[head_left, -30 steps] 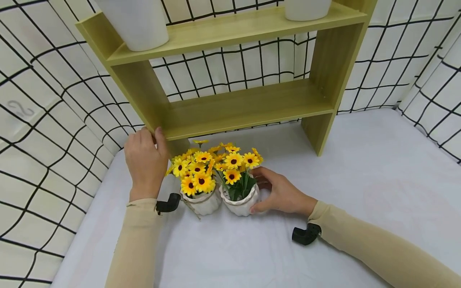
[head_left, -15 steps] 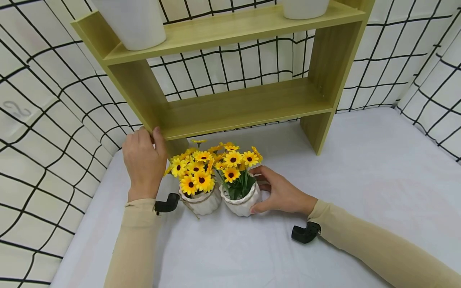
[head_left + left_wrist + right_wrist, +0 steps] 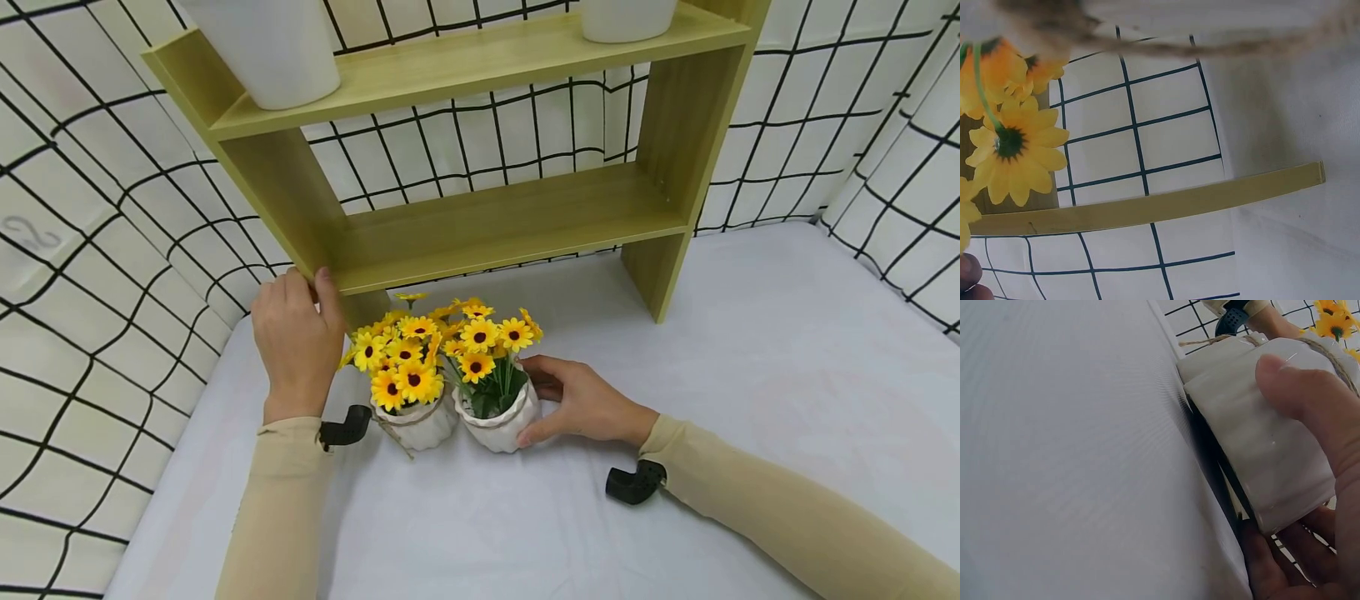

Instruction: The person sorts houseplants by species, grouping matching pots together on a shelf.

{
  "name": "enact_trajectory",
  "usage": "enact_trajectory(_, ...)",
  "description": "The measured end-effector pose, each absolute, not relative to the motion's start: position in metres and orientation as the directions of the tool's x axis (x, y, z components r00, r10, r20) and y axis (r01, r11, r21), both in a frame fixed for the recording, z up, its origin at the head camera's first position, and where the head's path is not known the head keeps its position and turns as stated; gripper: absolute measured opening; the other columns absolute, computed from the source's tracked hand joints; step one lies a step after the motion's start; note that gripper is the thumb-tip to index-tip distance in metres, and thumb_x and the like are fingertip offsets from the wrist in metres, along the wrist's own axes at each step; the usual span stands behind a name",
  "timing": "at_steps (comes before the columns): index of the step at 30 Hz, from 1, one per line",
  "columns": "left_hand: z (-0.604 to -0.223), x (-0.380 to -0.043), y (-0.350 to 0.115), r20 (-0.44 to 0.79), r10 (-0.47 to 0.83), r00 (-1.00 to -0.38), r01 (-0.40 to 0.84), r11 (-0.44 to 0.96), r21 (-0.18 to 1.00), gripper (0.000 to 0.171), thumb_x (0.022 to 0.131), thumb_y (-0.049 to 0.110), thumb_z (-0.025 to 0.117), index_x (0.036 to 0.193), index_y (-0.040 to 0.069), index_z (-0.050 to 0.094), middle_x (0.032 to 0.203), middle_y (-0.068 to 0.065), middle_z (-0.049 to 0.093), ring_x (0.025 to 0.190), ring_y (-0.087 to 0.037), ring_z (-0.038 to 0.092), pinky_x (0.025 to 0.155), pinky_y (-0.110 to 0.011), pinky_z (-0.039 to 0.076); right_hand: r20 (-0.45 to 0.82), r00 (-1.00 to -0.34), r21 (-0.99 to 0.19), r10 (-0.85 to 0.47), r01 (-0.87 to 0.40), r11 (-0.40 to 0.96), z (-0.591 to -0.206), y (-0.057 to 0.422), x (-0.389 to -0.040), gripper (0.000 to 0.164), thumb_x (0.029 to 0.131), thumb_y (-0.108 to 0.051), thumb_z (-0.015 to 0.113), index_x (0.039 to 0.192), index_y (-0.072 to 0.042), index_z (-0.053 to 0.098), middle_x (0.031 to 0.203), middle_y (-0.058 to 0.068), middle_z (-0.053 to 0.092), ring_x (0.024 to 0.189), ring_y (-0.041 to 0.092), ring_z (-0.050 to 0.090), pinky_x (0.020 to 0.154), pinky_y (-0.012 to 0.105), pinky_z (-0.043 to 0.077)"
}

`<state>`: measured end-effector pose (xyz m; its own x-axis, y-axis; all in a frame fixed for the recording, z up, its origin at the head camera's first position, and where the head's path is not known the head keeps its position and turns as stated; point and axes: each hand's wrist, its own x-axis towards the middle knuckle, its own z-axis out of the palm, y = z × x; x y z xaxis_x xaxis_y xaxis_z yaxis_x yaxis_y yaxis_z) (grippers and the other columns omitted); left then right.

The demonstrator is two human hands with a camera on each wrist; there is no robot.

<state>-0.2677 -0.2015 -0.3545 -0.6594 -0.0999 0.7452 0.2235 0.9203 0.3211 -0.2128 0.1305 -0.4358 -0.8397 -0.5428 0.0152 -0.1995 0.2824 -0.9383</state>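
At the shelf's lower left, my left hand [image 3: 296, 342] grips the edge of the side panel of the wooden shelf [image 3: 510, 229], thumb on the inner side. My right hand [image 3: 588, 404] holds a white ruffled flowerpot [image 3: 498, 429] with yellow artificial flowers [image 3: 480, 337]. Its thumb [image 3: 1297, 387] lies on the pot's wall, and the other fingers curl round the far side. A dark gap shows along the pot's base in the right wrist view. Close on its left stands a matching flowerpot [image 3: 423, 427], tied with twine and full of yellow flowers [image 3: 405, 358].
Two white containers stand on the upper shelf board, a large one [image 3: 277, 58] at left and another [image 3: 628, 18] at right. White cloth [image 3: 465, 533] covers the table. Black-gridded white panels [image 3: 810, 142] enclose the back and sides.
The right hand's fingers have shifted slightly at the pot's rim. The head view has drifted a little; the left hand keeps its grip on the shelf.
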Motion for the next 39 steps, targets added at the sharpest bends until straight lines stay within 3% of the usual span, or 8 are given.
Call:
enact_trajectory(9,-0.353,-0.267,-0.202,0.741,-0.106,-0.663,0.219,0.919,0.327,0.056,0.112,0.041,0.035,0.096,-0.008,0.057,0.081,-0.022,0.055,0.084,-0.039,0.046,0.078,-0.049,0.034,0.057,-0.844,-0.91,-0.533,-0.264,0.321,-0.434,0.132,-0.211,0.09,0.071,-0.026,0.096,0.146,-0.004,0.052,0.147,0.012,0.057,0.127,0.026,0.065,0.11,0.038,0.053)
enact_trajectory(16,-0.352,-0.267,-0.202,0.745,-0.103,-0.659,0.223,0.919,0.325,0.055,0.112,0.04,0.035,0.095,-0.007,0.057,0.081,-0.022,0.056,0.084,-0.039,0.046,0.077,-0.048,0.033,0.092,-0.865,-0.882,-0.493,-0.3,0.363,-0.433,0.132,-0.21,0.092,0.066,-0.029,0.099,0.144,-0.011,0.055,0.146,0.004,0.059,0.124,0.02,0.065,0.106,0.03,0.053)
enact_trajectory(39,-0.355,-0.268,-0.202,0.753,-0.097,-0.65,0.23,0.92,0.317,0.053,0.112,0.038,0.036,0.094,-0.007,0.057,0.08,-0.023,0.055,0.083,-0.04,0.046,0.078,-0.05,0.034,0.178,-0.901,-0.884,-0.396,-0.323,0.337,-0.403,0.152,-0.217,0.091,0.064,-0.024,0.1,0.144,-0.012,0.059,0.147,0.004,0.061,0.133,0.024,0.061,0.112,0.037,0.05)
